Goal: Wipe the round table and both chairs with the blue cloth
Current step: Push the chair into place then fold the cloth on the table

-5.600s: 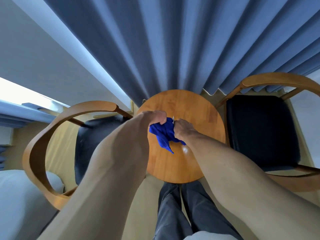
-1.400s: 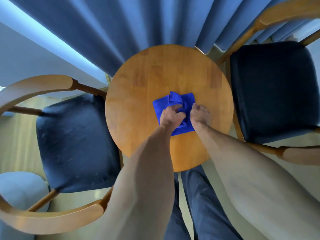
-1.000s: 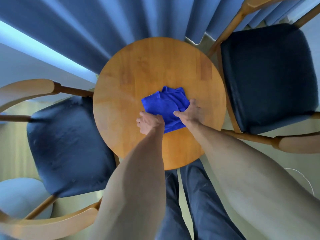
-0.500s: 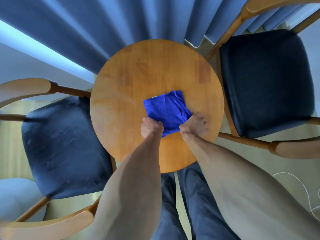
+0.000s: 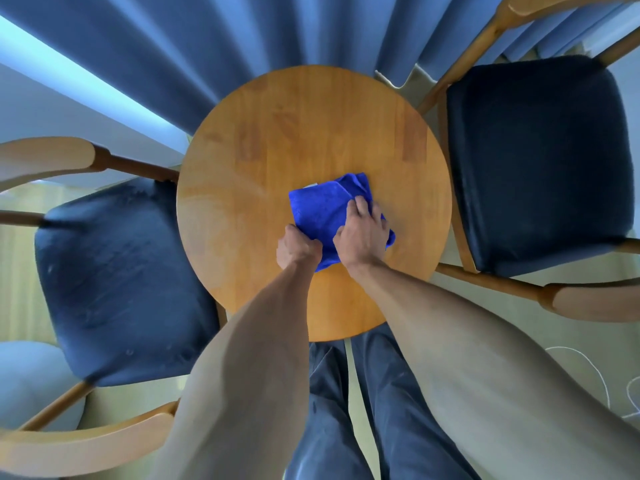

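Note:
The blue cloth [image 5: 320, 209] lies folded near the middle of the round wooden table [image 5: 249, 161]. My left hand [image 5: 298, 249] is closed on the cloth's near left corner. My right hand [image 5: 363, 233] lies flat on top of the cloth's right part, fingers spread and pressing it down. A wooden chair with a dark blue seat [image 5: 121, 271] stands to the left of the table. A second such chair [image 5: 540, 157] stands to the right.
Blue curtains [image 5: 242, 46] hang just behind the table. My legs in dark trousers [image 5: 363, 410] stand at the table's near edge. A thin white cable [image 5: 588, 372] lies on the floor at the right. Something pale grey [image 5: 31, 379] sits at the lower left.
My right hand has moved from the cloth's near right corner onto the top of the cloth. My left hand stays on the near left corner. The cloth lies flatter than a second ago.

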{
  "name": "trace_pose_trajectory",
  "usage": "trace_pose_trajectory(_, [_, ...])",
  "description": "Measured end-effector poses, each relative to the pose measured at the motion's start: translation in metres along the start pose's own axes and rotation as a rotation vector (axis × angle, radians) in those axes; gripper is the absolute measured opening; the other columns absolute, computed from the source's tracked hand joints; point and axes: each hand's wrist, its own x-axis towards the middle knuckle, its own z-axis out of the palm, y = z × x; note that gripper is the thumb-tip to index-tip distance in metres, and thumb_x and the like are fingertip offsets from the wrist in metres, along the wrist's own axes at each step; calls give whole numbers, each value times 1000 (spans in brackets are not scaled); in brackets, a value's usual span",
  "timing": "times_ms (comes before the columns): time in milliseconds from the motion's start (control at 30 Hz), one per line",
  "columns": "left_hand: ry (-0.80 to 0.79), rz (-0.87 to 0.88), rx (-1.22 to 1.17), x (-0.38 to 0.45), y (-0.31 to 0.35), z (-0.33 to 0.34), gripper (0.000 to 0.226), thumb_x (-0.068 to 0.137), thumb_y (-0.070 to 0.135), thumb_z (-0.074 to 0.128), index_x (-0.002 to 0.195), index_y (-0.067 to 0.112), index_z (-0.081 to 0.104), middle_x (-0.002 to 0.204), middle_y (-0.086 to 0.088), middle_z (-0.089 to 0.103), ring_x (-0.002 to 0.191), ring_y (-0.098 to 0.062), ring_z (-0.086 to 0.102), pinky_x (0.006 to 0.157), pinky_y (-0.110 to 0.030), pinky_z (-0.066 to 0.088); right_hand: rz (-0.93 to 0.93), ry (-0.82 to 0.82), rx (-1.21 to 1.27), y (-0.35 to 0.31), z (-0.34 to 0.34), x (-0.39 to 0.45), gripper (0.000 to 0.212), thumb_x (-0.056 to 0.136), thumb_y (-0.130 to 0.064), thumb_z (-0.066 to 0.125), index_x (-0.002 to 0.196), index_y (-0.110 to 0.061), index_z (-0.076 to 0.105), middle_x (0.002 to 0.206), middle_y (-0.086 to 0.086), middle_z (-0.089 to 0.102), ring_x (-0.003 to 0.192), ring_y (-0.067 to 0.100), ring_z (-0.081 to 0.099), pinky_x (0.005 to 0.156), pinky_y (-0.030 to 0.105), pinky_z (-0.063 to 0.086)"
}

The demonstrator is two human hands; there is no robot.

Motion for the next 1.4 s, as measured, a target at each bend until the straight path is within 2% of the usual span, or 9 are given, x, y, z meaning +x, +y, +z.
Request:
trace_pose_trajectory(133, [21, 21, -17, -11, -1, 3, 21, 75, 10, 51, 96, 12, 50, 86, -2, 59, 78, -27, 57, 70, -34, 51, 39, -38, -30, 2, -3, -4, 41, 78, -4, 60, 118, -10, 57, 142, 2, 45, 116, 31, 46, 65, 38, 44])
trace_pose_trajectory(367, [5, 91, -20, -12, -21, 12, 23, 71, 18, 59, 92, 12, 53, 75, 1, 58, 69, -24, 58, 59, -29, 44, 390, -120, 216, 14, 16, -27, 70, 82, -24, 61, 145, -30, 30, 153, 18, 24, 137, 36, 28, 105, 49, 37])
trace_pose_trajectory(500, [-40, 149, -102, -5, -27, 5, 21, 65, 14, 51, 84, 6, 46, 67, 2, 48, 56, -18, 45, 50, -27, 33, 494, -53, 424, 20, 7, -27, 57, 82, -13, 64, 133, -10, 40, 122, 14, 57, 98, 29, 55, 80, 38, 47])
trace_pose_trajectory(600, [-82, 106, -292, -4, -23, -6, 22, 57, 20, 45, 73, 11, 32, 62, 6, 35, 50, -15, 31, 46, -25, 24, 704, -205, 470, 11, -9, -19, 31, 83, -20, 64, 109, -7, 51, 112, 9, 62, 82, 23, 54, 65, 31, 41])
trace_pose_trajectory(733, [27, 58, -405, -13, -11, -25, 22, 73, 11, 48, 95, 13, 49, 76, 3, 54, 67, -18, 51, 63, -31, 44, 585, -219, 540, -18, -26, -17, 24, 91, -16, 52, 113, -8, 54, 105, 4, 55, 100, 27, 58, 71, 28, 36])
trace_pose_trajectory(867, [185, 114, -538, -21, 8, -47, 36, 64, 14, 40, 100, 15, 46, 72, 5, 51, 65, -19, 48, 63, -33, 42, 426, -66, 691, -42, -42, -16, 15, 84, 1, 48, 95, -8, 42, 73, 0, 44, 72, 27, 52, 61, 33, 38])
trace_pose_trajectory(1033, [256, 116, -629, -20, 8, -64, 36, 69, 8, 39, 104, 7, 47, 73, 3, 50, 65, -20, 47, 68, -40, 48, 283, 23, 692, -54, -47, -6, 18, 87, 1, 48, 98, -11, 41, 74, 7, 48, 66, 24, 48, 53, 30, 34])
trace_pose_trajectory(1200, [-57, -69, -267, -20, -21, -48, 20, 85, 7, 43, 104, 9, 39, 89, -5, 52, 87, -32, 55, 75, -39, 49, 321, -116, 356, -46, -32, -13, 68, 84, -4, 63, 143, -11, 29, 108, 14, 57, 93, 32, 61, 69, 39, 49])
trace_pose_trajectory(1400, [181, 255, 350, -4, -40, -32, 63, 86, 15, 59, 143, 14, 32, 153, -16, 26, 135, -31, 32, 97, -40, 41, -405, -79, -183, -41, -4, -12, 67, 80, -4, 63, 142, -12, 41, 156, 21, 24, 143, 35, 27, 107, 44, 34])
